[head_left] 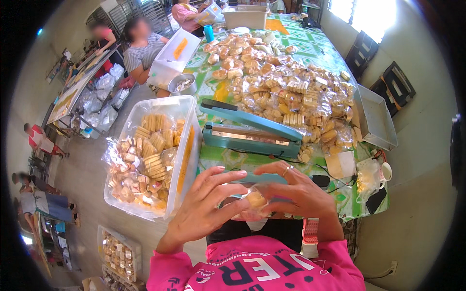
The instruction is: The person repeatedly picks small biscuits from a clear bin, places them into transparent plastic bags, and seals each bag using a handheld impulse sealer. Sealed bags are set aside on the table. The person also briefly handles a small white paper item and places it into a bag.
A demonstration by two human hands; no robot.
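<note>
A small clear plastic bag with a pale brown baked piece (256, 199) is held between my two hands, just over the near table edge. My left hand (206, 206) has its thumb and lower fingers at the bag's left side, with its upper fingers stretched out. My right hand (301, 194) curves around the other side, a ring on one finger, thumb against the plastic. Behind my hands lies a teal bag sealer (320, 182), mostly covered by them. Farther off, a second teal sealer (252, 140) stands with its arm raised.
Left stands a clear bin (186, 167) full of bagged biscuits. Many bagged breads (291, 82) are heaped across the green table. A metal tray (376, 116), a mug (385, 173), a dark phone (376, 201) and cords sit at the right. Several people are around the room.
</note>
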